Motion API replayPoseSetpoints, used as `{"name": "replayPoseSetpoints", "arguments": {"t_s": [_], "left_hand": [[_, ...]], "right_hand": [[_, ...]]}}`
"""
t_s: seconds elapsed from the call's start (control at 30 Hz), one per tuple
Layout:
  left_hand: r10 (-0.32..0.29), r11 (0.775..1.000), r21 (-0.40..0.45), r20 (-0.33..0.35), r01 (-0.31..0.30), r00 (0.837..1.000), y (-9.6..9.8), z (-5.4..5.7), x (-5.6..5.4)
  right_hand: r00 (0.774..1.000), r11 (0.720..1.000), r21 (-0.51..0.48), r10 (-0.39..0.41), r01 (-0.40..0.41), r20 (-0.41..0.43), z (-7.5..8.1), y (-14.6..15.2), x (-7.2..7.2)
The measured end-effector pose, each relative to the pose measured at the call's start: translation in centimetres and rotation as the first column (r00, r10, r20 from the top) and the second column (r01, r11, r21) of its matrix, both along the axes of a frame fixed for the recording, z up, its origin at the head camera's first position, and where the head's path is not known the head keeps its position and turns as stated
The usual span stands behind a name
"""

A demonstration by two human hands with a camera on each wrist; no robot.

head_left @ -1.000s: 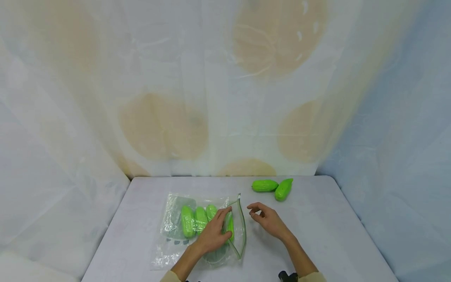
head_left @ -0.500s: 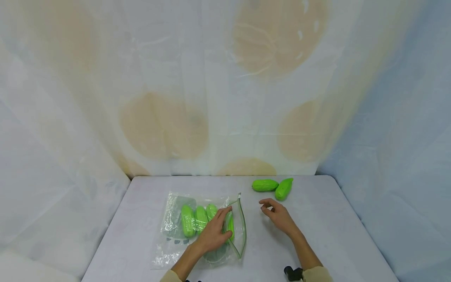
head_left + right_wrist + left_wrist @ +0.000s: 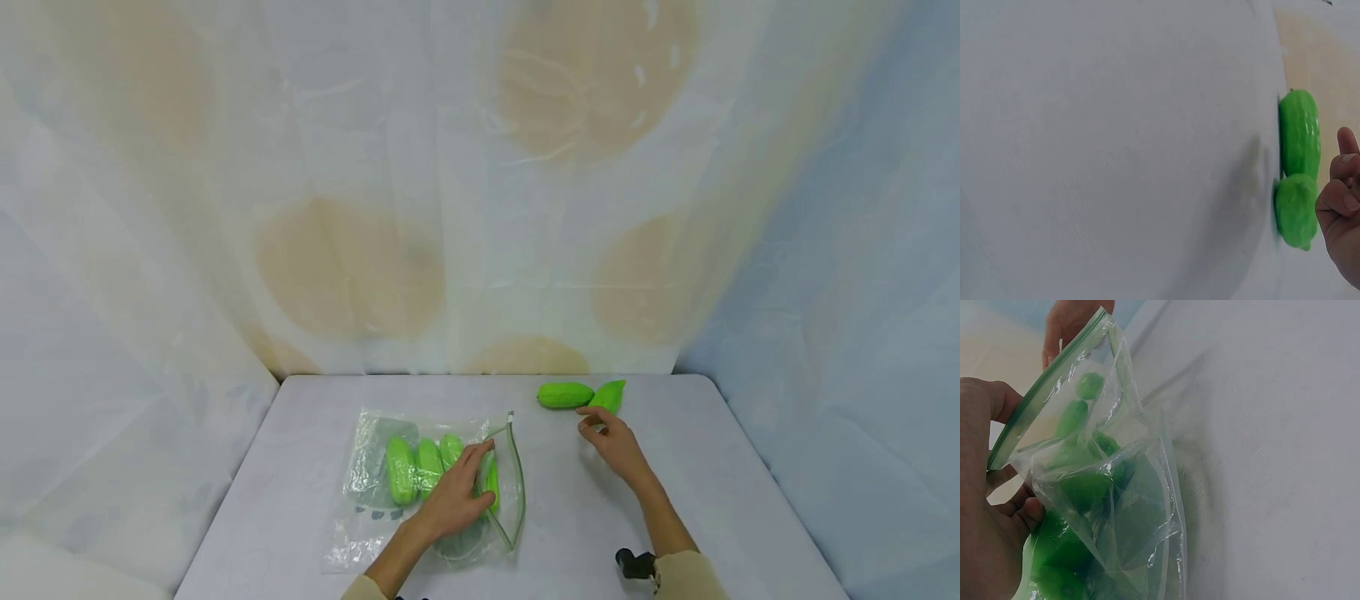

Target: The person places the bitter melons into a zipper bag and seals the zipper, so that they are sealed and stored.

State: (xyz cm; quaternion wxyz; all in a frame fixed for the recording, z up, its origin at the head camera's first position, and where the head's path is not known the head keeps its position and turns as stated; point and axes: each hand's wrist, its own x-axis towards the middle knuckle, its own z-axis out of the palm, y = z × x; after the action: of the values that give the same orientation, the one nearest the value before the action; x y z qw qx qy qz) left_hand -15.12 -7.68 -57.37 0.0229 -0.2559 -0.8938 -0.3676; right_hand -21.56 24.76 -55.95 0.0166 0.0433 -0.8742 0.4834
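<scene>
A clear zip bag (image 3: 366, 458) with a green zip edge lies on the table, its mouth gaping to the right. Several bright green, ribbed vegetables like bitter melons (image 3: 401, 471) are inside. My left hand (image 3: 453, 498) lies across the mouth end; in the left wrist view its thumb and fingers are bent around the zip edge. My right hand (image 3: 621, 446) hovers with loosely bent fingers just in front of two more bitter melons, one lying crosswise (image 3: 564, 395), the other slanted (image 3: 611, 394). No contact shows in the right wrist view, where the hand (image 3: 1341, 219) is partly cut off.
A pale cloth covers the table (image 3: 720, 500). Hanging sheets with tan round prints (image 3: 345, 267) close it in at the back and sides. A black wrist device (image 3: 636, 564) sits by my right sleeve.
My right hand has moved right and away from me, from beside the bag's mouth to the two loose bitter melons. My left hand and the bag have stayed put.
</scene>
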Motion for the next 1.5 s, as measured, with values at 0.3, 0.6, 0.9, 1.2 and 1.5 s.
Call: {"name": "replayPoseSetpoints", "arguments": {"t_s": [0.3,0.6,0.9,1.2,1.5], "left_hand": [[-0.009,1.0,0.003,0.008,0.009,1.0,-0.1,-0.1,-0.1],[-0.01,1.0,0.0,0.002,0.01,1.0,-0.1,-0.2,-0.1],[-0.011,1.0,0.01,0.004,0.011,1.0,-0.1,-0.2,-0.2],[-0.002,1.0,-0.002,0.014,0.002,1.0,-0.1,-0.3,-0.3],[-0.009,1.0,0.008,0.007,0.009,1.0,-0.1,-0.4,-0.3]], "right_hand": [[0.996,0.996,0.033,-0.086,0.085,0.006,-0.1,2.1,-1.6],[0.993,0.99,0.076,-0.118,0.117,0.009,-1.4,3.9,-3.3],[0.99,0.99,0.081,-0.119,0.113,0.075,-1.7,4.8,-4.0],[0.989,0.986,0.128,-0.119,0.107,0.085,-1.8,4.8,-4.6],[0.979,0.982,0.171,-0.112,0.083,0.168,-2.2,4.9,-4.8]]}}
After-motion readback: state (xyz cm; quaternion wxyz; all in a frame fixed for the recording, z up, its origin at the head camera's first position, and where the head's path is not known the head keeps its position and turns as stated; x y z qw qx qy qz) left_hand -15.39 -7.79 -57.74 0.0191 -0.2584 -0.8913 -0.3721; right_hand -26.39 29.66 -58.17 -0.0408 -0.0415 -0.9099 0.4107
